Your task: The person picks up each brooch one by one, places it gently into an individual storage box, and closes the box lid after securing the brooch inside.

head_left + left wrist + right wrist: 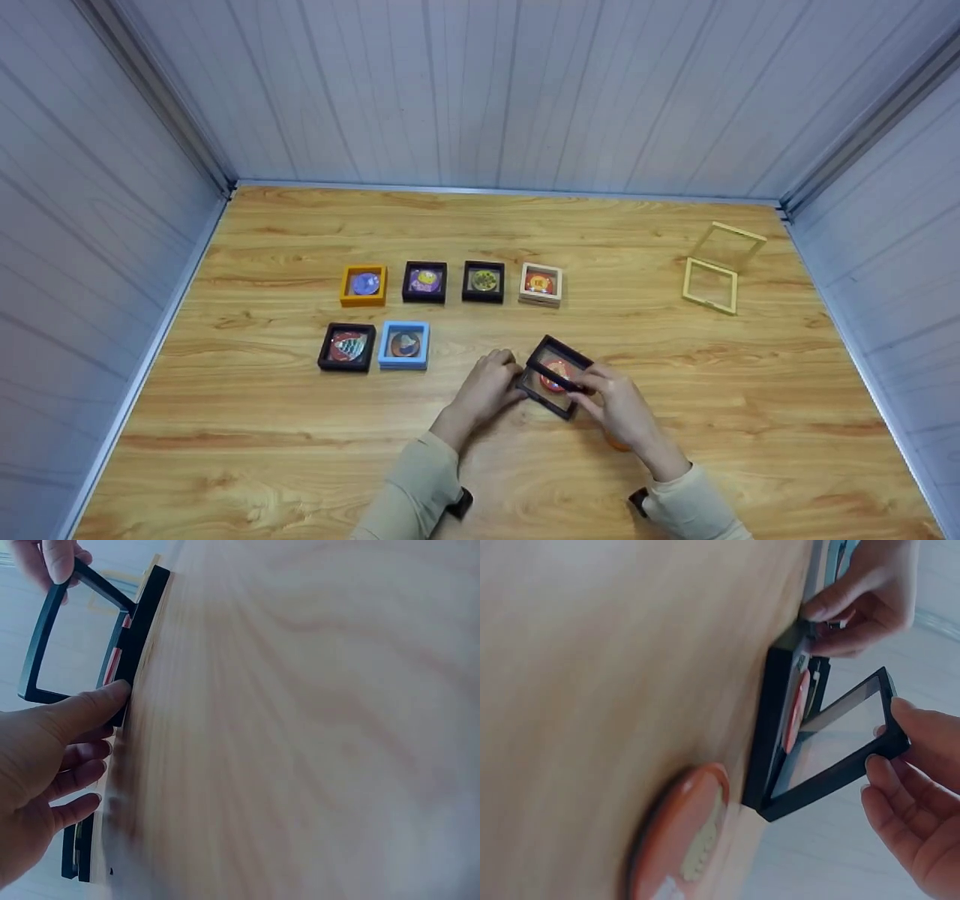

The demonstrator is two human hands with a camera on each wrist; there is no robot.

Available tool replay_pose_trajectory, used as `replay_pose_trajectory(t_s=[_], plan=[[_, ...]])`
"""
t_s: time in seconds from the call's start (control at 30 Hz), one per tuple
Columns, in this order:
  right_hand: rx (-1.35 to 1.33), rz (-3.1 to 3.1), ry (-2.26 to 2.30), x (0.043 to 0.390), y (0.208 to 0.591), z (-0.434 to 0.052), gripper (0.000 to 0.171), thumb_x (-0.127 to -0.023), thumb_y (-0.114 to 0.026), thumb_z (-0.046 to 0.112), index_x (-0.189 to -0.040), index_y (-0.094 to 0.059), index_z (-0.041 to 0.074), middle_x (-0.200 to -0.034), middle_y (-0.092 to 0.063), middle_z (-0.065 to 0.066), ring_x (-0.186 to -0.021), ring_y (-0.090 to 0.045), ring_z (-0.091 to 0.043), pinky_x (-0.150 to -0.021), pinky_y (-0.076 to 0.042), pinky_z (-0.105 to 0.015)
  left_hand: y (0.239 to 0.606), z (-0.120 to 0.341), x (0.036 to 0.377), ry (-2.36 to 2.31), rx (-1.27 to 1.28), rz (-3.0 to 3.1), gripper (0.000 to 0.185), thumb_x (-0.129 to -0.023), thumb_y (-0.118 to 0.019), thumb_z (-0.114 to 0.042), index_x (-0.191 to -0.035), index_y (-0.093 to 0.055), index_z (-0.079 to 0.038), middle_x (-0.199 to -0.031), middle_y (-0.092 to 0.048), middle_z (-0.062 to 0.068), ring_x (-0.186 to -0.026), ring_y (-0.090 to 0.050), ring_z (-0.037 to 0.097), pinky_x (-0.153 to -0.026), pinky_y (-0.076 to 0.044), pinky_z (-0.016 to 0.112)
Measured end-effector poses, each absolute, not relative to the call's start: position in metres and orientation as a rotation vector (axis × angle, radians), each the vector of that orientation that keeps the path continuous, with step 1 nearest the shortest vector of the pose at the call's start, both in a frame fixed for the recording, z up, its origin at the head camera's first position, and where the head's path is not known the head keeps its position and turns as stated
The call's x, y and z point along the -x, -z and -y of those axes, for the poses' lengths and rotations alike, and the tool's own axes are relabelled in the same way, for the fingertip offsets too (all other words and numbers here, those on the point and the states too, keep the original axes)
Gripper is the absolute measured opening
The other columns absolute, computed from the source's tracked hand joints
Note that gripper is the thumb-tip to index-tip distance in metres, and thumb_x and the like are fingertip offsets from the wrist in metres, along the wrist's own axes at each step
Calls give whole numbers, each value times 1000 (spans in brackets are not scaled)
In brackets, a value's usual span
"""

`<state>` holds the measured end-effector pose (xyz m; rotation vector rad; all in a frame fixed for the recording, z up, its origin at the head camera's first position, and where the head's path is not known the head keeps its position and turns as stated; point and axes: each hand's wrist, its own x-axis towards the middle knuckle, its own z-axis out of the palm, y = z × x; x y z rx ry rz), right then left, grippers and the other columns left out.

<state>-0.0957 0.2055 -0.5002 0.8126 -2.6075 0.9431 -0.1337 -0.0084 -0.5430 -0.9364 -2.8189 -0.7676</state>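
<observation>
A black hinged display case (546, 394) lies on the wooden table (300, 450) near its front middle, with a red-orange round badge (556, 374) inside. My right hand (616, 405) pinches the free edge of the raised lid (840, 742), thumb and fingers (911, 727) on its corner. The lid stands partly up from the base (776, 720). My left hand (489, 386) rests at the base's left corner, its thumb (90, 709) pressed straight against the base's side (139, 622), the other fingers loose. A second orange badge (679, 840) lies on the table beneath my right hand.
Behind the case stands a row of closed cases with badges: orange (364, 285), black (424, 282), black (483, 281), beige (540, 284). A black one (346, 346) and a blue one (404, 345) sit to the left. An open empty pale-yellow case (710, 285) stands far right. Grey walls enclose the table.
</observation>
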Motion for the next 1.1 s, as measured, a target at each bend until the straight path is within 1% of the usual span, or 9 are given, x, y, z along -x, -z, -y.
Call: replay_pose_trajectory(t_s=[0.13,0.23,0.37,0.47,0.63,0.73,1.1], plan=[[-837,2638,-899,93,504,-203,17,-66,-75,2,-81,-67,1,-79,-58,-3,-66,-56,-12,-56,-48,-24,543,9,134,785,935,2823,22,-73,-71,-24,-86,-67,-7,-81,-49,0,-76,-47,15,-68,-39,29],[-849,2700,-854,92,507,-200,19,-67,-74,5,-84,-67,1,-83,-58,-5,-69,-57,-14,-60,-49,-26,542,9,134,800,933,2830,22,-72,-71,-23,-86,-67,-7,-81,-49,0,-77,-47,15,-70,-39,29],[-884,2771,-791,91,510,-198,18,-67,-74,6,-84,-67,2,-90,-60,-8,-78,-60,-20,-68,-49,-32,542,10,134,824,939,2828,23,-73,-71,-24,-87,-66,-7,-82,-49,-1,-78,-48,14,-71,-40,28],[-911,2806,-741,90,512,-197,17,-67,-73,6,-83,-67,2,-94,-61,-11,-82,-61,-23,-70,-49,-35,542,11,134,837,945,2829,24,-73,-71,-26,-87,-66,-7,-82,-49,-1,-78,-47,14,-71,-39,28],[-949,2833,-706,91,514,-197,19,-67,-73,5,-85,-68,2,-97,-62,-14,-86,-60,-25,-73,-49,-35,541,11,133,837,947,2837,25,-74,-70,-26,-88,-66,-6,-82,-49,-1,-78,-46,14,-70,-38,28],[-970,2847,-704,91,514,-197,19,-68,-73,4,-86,-68,3,-99,-61,-13,-87,-60,-24,-74,-48,-34,541,11,133,833,947,2845,25,-73,-70,-26,-88,-66,-6,-82,-49,-1,-78,-46,14,-71,-38,28],[-1029,2919,-640,90,509,-197,20,-70,-70,3,-90,-68,3,-98,-59,-10,-85,-59,-22,-71,-48,-35,538,9,133,761,921,2865,28,-73,-70,-29,-89,-65,-7,-83,-49,-1,-80,-47,14,-71,-38,28]])
